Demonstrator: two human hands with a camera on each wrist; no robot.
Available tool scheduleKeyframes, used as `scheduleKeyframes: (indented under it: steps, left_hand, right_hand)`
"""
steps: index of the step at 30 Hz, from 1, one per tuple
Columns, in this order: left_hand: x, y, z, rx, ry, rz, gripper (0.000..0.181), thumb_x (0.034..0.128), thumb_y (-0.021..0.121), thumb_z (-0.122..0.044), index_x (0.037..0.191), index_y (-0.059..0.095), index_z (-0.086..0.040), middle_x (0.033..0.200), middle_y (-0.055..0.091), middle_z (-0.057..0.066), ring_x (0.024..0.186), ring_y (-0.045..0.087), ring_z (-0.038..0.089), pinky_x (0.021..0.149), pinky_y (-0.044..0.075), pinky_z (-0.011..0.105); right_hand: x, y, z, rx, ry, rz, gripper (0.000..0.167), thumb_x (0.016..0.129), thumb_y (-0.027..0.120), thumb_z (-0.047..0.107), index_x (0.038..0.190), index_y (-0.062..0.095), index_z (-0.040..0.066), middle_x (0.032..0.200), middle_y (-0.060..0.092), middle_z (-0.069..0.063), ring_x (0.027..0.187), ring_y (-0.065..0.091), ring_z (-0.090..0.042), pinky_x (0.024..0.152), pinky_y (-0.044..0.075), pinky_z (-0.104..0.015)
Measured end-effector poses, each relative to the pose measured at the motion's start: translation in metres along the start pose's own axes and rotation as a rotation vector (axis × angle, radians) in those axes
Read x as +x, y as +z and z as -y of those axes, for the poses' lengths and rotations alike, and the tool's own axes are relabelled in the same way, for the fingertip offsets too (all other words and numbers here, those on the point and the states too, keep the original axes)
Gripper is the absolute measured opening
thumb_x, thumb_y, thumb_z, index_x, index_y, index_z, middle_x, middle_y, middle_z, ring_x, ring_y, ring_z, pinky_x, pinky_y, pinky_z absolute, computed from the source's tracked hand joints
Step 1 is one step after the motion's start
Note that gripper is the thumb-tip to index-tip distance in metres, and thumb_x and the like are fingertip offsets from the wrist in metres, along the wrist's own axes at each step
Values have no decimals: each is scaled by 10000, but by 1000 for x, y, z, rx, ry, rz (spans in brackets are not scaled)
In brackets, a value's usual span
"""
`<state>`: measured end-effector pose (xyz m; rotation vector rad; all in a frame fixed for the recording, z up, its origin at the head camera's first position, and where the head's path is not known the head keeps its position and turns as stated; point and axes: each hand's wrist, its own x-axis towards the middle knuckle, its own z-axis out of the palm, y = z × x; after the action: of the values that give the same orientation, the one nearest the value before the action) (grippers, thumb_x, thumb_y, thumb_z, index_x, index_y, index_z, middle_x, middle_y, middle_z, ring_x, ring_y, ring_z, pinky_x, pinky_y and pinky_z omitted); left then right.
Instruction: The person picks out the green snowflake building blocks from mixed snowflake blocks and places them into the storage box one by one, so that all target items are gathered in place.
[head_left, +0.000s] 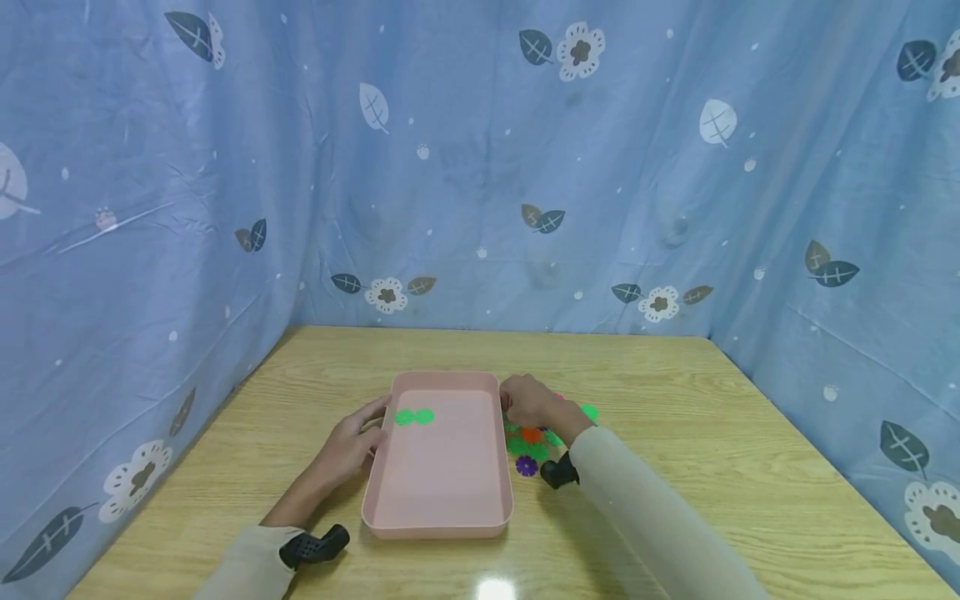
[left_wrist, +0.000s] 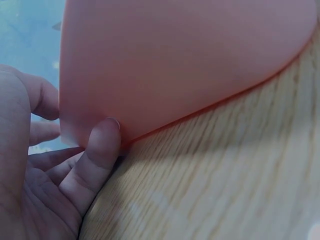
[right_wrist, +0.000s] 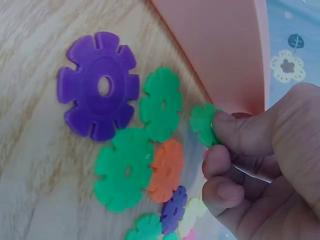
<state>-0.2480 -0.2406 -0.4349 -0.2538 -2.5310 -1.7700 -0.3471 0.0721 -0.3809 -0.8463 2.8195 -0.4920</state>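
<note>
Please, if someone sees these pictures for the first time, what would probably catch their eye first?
Probably the pink tray near the middle of the wooden table, with two green flower-shaped pieces inside, towards its far left corner. Next, the bright cluster of other pieces just right of the tray, by the right hand. Behind the table hangs a blue curtain with leaves and flowers.

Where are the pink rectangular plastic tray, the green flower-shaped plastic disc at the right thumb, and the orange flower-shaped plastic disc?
Pink rectangular plastic tray [head_left: 446, 471]: head view, bare floor.
Green flower-shaped plastic disc [right_wrist: 202, 124]: right wrist view, uncovered face.
Orange flower-shaped plastic disc [right_wrist: 163, 173]: right wrist view, face near middle.
</note>
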Motion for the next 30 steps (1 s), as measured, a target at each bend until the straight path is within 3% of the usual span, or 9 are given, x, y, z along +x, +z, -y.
scheduleKeyframes:
  steps: [4,7,12,17,23,30]
  left_hand:
    - [0,1,1,-2,-2,0,628,971,448,-56,1587,324,-67,1532,416,258,938,678,269,666,599,356]
    - [1,0,2,-6,6,6,628,972,446,-53,1587,318,-60,1531,413,266,933,679,268,663,599,356]
    - [0,-1,1,-19,17,19,624,980,438,-45,1589,302,-46,1536,396,279,927,683,273,658,600,358]
    - [0,-2,0,-21,19,19,626,977,441,-48,1588,305,-43,1535,396,283,908,685,263,643,599,358]
    - [0,-2,0,-19,17,13,626,975,449,-44,1586,314,-45,1530,402,287,880,690,254,628,598,363]
    - [0,0,0,-34,2,12,625,974,443,-42,1587,319,-59,1533,408,269,918,687,266,641,602,366]
  right_hand:
    - [-1,-4,1,30,22,-10,288,864,527,-127,798,629,134,766,531,-10,547,350,-139,635,417,-316]
    - [-2,-7,3,48,47,-15,244,873,533,-113,892,649,101,908,593,-48,562,408,-144,666,456,-324]
    - [-2,-11,4,50,61,-19,179,893,547,-61,903,650,85,887,598,-60,558,413,-152,602,429,-310]
    - [0,-16,3,1,44,-45,170,883,535,-50,885,640,83,874,575,-57,654,405,-176,634,411,-318]
    - [0,-23,6,-10,41,-74,169,885,515,-55,900,621,75,847,561,-57,646,398,-179,649,428,-333]
    - [3,-26,9,0,27,-125,235,849,512,-71,983,663,51,931,622,-48,780,514,-217,741,508,-362]
